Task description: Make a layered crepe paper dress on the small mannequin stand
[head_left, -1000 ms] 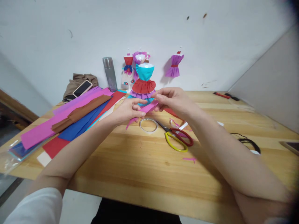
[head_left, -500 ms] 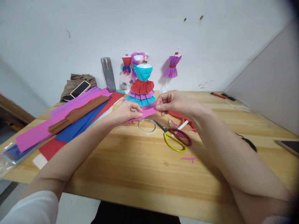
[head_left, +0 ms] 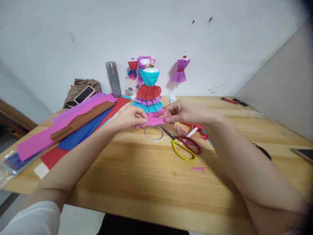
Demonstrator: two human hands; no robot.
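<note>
A pink crepe paper strip is stretched level between my two hands. My left hand pinches its left end, and the right end is held between the thumb and fingers of my right hand. Right behind the strip stands a small dress form in a tiered paper dress of turquoise, red, purple and pink; the strip and my hands partly cover its bottom. A roll of narrow tape lies just below the strip. Beside it are scissors with one yellow and one red handle, their blades towards the roll.
Coloured crepe paper sheets pile up on the left, with a phone and a grey flask behind. More dressed forms stand by the wall, one in purple. Paper scraps lie on the right, and a red cutter farther back.
My right hand has come down slightly, and the pink strip has gone from slanting to nearly level. Both hands keep their pinch on it.
</note>
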